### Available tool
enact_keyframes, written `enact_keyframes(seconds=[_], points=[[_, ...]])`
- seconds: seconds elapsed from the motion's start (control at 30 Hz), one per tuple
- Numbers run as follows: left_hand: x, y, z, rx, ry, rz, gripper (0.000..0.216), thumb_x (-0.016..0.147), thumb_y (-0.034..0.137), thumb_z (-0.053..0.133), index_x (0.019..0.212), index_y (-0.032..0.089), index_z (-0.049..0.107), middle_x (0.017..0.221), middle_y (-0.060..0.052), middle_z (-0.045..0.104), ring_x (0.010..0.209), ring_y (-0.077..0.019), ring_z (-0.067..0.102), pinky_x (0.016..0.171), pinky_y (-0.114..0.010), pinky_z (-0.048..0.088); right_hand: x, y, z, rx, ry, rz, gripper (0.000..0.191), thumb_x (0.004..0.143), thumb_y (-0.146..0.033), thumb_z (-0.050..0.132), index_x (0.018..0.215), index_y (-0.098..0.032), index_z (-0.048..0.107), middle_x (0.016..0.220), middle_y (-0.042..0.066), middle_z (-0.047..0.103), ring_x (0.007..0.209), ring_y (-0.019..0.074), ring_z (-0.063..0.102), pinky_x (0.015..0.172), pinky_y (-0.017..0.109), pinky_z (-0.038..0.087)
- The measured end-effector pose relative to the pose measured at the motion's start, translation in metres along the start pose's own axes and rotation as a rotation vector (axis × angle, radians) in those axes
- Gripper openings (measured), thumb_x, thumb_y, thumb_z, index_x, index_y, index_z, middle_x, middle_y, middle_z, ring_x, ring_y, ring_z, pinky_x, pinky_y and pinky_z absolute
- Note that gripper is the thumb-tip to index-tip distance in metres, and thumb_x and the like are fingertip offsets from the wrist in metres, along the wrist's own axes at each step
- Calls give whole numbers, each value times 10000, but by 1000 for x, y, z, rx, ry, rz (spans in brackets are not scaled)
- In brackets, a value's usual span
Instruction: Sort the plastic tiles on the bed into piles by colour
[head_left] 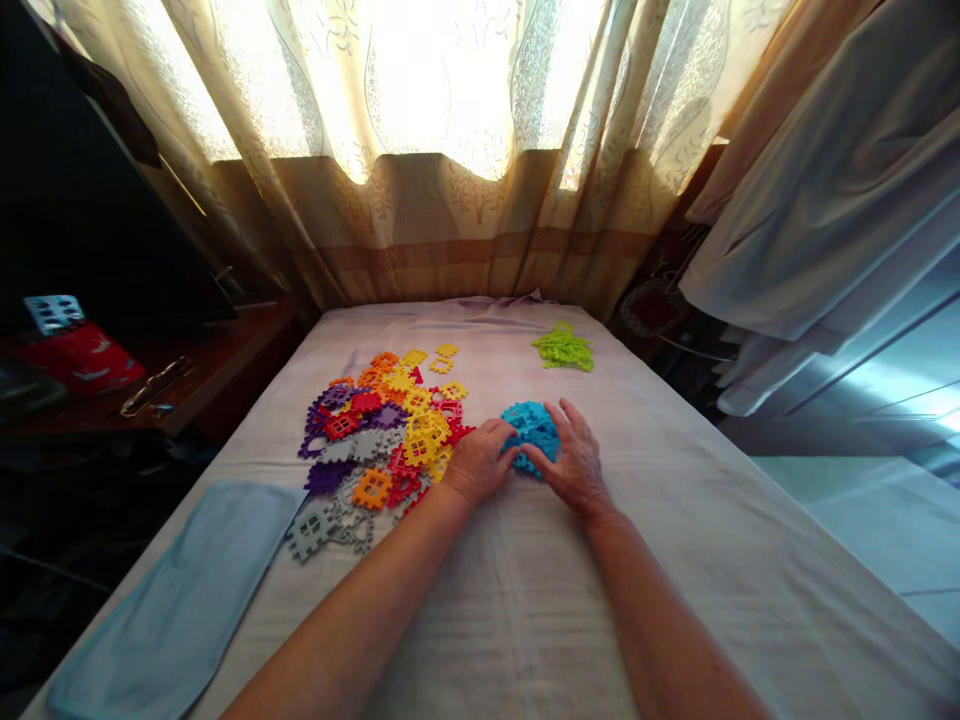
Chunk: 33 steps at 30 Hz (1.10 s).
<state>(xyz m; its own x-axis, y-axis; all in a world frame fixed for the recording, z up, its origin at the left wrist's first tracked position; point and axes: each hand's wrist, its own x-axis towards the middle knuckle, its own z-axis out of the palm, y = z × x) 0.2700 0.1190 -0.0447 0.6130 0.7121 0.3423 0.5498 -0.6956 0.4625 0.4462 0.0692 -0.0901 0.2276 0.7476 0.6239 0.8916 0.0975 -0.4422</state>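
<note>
A small heap of blue interlocking plastic building tiles (534, 425) sits on the cloth-covered surface between my two hands. My left hand (484, 460) curls against the left side of the heap, its fingers close together and partly hidden by the tiles. On the opposite side, my right hand (574, 455) arches around the heap with thumb and fingers spread, touching its edge. Both thumbs come near each other at the front of the heap. Just left of my left hand lies a mixed spread of yellow tiles (426, 438), red, orange, purple and grey ones.
Lime green tiles (564, 347) form a separate heap at the back right. A folded light blue cloth (180, 590) lies at the left front. Curtains (450, 220) hang behind the surface; white garments (795, 200) hang at the right. A dark screen (90, 200) stands left.
</note>
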Motion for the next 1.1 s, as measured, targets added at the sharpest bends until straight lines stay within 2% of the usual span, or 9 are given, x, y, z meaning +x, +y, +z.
enact_keyframes(seconds=[0.13,0.23,0.33,0.43,0.57,0.7,0.93,1.1], points=[[-29,-27,-34,16,46,30,176,941,197,491,1055,209,625,1081,-66,704,1000,-183,668,910,-311,535,4,-10,1,-150,-251,-102,865,701,-614,726,1455,-281,464,1593,176,283,1445,413,263,1083,645,276],[-61,-55,-57,201,164,93,225,946,224,478,1114,205,627,1117,-82,711,1026,-216,672,923,-363,544,16,-14,4,-212,-410,-121,818,711,-590,729,1444,-312,494,1612,147,258,1458,425,217,1087,645,243],[-91,-79,-71,343,273,97,246,941,294,518,1146,213,628,1117,-82,719,1036,-237,672,924,-401,547,33,-14,12,-236,-478,-92,705,769,-551,691,1414,-311,540,1595,144,304,1448,406,252,1092,611,252],[-106,-92,-79,383,377,76,264,949,310,512,1162,204,625,1113,-87,722,1028,-233,678,931,-403,544,51,-13,26,-237,-469,-57,610,793,-519,678,1362,-317,593,1569,137,357,1439,380,282,1097,591,254],[-108,-97,-82,395,457,57,255,952,289,508,1169,203,612,1111,-84,720,1029,-228,676,949,-403,530,75,-13,53,-232,-433,-31,534,787,-507,688,1285,-319,655,1551,124,393,1417,378,317,1085,592,269],[-105,-100,-79,410,412,60,255,949,263,514,1179,194,597,1154,-89,707,1079,-233,654,969,-414,516,107,-8,85,-226,-387,-9,510,797,-533,662,1258,-317,675,1529,121,421,1393,376,341,1073,592,282],[-112,-103,-73,431,330,-37,294,954,256,503,1236,210,575,1251,-86,666,1178,-248,600,997,-454,491,173,15,142,-242,-307,35,446,815,-522,609,1202,-318,699,1478,106,466,1342,367,372,1042,587,308],[-114,-101,-73,428,283,-83,307,953,255,500,1249,222,568,1269,-79,657,1205,-246,581,1018,-459,476,203,28,170,-316,-224,113,443,850,-501,559,1205,-268,688,1481,135,445,1335,382,350,1031,621,283]])
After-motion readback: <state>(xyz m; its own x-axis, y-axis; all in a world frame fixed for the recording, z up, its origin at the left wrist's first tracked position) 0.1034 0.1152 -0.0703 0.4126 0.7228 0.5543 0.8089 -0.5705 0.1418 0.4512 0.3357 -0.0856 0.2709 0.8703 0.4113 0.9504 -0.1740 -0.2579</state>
